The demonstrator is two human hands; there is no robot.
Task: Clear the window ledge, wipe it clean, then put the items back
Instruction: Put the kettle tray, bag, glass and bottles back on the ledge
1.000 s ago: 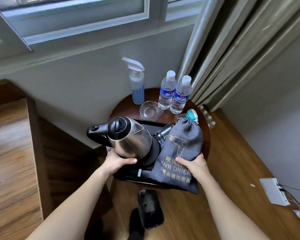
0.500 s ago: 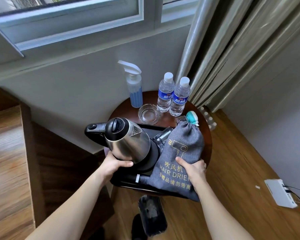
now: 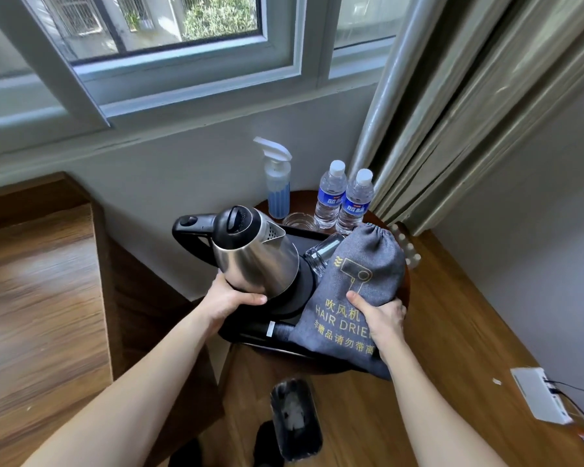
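Observation:
A black tray [image 3: 244,333] carries a steel kettle [image 3: 260,261] on its black base, a glass [image 3: 321,254] lying on its side and a grey hair-drier bag [image 3: 363,264]. My left hand [image 3: 230,301] grips the tray's left edge, thumb against the kettle's lower body. My right hand [image 3: 381,318] grips the right edge, thumb pressing on the bag. I hold the tray just above a round wooden table [image 3: 305,201]. The pale window ledge [image 3: 182,129] runs above, bare where I can see it.
On the table's far side stand a blue spray bottle [image 3: 279,187], two water bottles [image 3: 331,193] and a glass dish [image 3: 300,221]. Curtains [image 3: 452,112] hang at the right. A black bin [image 3: 295,419] and a white box [image 3: 536,396] sit on the floor; a wooden platform [image 3: 38,281] lies left.
Both hands have lifted the tray with kettle and bag up and toward the window. My view has tilted up, so more window shows.

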